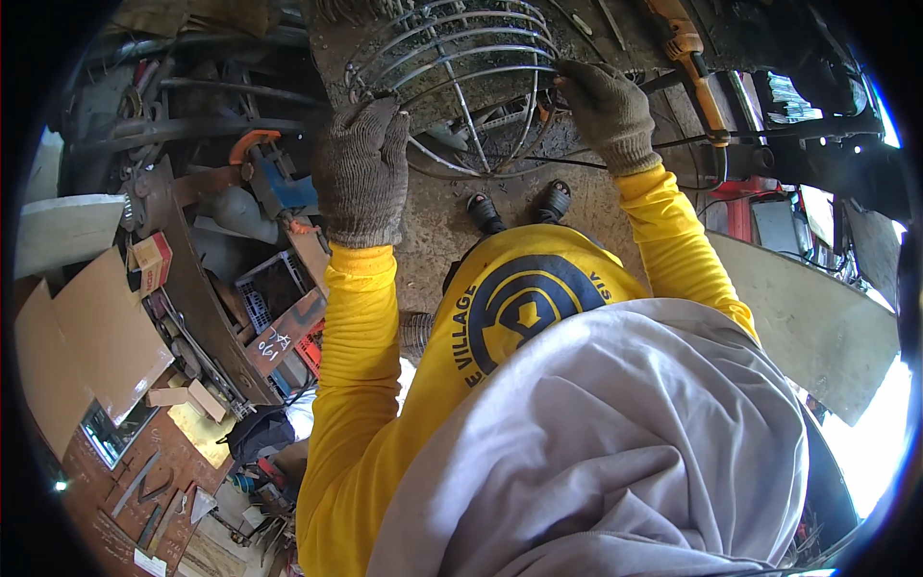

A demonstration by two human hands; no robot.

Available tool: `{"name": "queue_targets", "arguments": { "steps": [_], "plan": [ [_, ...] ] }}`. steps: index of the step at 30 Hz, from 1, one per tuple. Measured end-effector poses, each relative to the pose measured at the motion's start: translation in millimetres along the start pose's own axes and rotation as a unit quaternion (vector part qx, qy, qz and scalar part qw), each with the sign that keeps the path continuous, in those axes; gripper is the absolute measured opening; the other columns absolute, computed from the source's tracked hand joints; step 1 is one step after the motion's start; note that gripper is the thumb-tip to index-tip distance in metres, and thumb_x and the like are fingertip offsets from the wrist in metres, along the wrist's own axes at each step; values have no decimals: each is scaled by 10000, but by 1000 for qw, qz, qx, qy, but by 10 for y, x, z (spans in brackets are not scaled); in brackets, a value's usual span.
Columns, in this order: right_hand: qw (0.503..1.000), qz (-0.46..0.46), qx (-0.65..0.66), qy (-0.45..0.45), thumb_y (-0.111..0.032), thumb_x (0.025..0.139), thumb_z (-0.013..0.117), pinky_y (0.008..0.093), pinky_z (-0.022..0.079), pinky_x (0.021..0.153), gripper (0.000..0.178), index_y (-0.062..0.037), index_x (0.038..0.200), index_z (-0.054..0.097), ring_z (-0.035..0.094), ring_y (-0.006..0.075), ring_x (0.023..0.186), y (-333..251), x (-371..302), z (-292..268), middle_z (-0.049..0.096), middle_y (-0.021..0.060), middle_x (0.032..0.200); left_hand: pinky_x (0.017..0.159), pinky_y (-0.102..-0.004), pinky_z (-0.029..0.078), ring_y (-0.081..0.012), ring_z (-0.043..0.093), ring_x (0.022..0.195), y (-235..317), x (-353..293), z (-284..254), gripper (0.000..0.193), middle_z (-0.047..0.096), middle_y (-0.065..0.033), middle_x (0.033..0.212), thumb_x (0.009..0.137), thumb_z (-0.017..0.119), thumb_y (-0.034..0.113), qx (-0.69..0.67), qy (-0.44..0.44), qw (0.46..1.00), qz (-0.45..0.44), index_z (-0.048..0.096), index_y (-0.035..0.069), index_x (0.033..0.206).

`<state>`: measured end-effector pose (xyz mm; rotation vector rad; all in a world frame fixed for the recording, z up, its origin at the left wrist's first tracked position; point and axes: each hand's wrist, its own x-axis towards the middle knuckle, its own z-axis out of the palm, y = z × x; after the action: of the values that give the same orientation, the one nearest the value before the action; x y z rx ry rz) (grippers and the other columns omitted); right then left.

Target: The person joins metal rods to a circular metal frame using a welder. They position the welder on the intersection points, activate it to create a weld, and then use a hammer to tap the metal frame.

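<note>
A round cage of bent metal rods (450, 67) sits at the top middle, over the dark work table (615, 48). Its ribs curve across, and two straighter rods run down to a hoop at the near side. My left hand (365, 168), in a brown knitted glove, is closed at the cage's left edge. On the opposite side, my right hand (611, 111), gloved alike, has its fingers closed on the right rim where the ribs end. The gloves hide the exact grip points.
An orange power tool (685, 48) lies on the table right of the cage. Cardboard (106, 337), a small box (151, 264) and a brown steel beam (207, 298) crowd the left. A flat grey panel (808, 313) leans at right. My sandalled feet (551, 200) stand on the concrete floor below.
</note>
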<state>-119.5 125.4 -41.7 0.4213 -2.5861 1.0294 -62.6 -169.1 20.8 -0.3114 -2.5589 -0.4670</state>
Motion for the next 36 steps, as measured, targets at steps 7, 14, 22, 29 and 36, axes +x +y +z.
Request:
{"name": "queue_targets", "arguments": {
  "steps": [7,14,22,29,36],
  "plan": [
    [1000,-3,-5,6,-382,933,673,400,559,693,275,-177,1103,741,725,304,801,-3,15,7,719,105,813,861,-412,546,-331,689,951,-1,15,-12,201,710,-151,1024,875,766,181,-6,-7,1000,-12,729,52,1024],
    [1000,7,27,2,-332,894,731,391,568,722,301,-130,1117,731,729,313,822,19,22,1,737,109,875,856,-405,550,-328,692,943,-11,18,-6,196,712,-146,1019,871,770,180,-4,7,1000,-1,732,59,1021],
    [982,141,113,54,-210,860,770,312,571,810,373,-41,1184,696,733,199,907,380,-196,-70,752,104,1012,841,-410,545,-327,691,941,48,100,-51,188,717,-146,1017,882,751,183,-4,-37,999,-25,741,63,1027],
    [963,228,139,38,-174,888,736,312,568,793,316,-37,1171,701,731,211,878,456,-423,-277,748,125,973,854,-406,533,-322,684,952,-25,66,-19,200,719,-137,1021,886,744,210,29,-39,999,-12,747,79,1037],
    [989,113,92,-31,-244,909,712,361,571,784,276,-105,1147,723,737,271,859,78,-227,-204,746,128,941,869,-404,513,-287,690,963,-55,85,-17,224,734,-96,1032,901,720,280,51,-54,997,-20,755,115,1049]
  ]
}}
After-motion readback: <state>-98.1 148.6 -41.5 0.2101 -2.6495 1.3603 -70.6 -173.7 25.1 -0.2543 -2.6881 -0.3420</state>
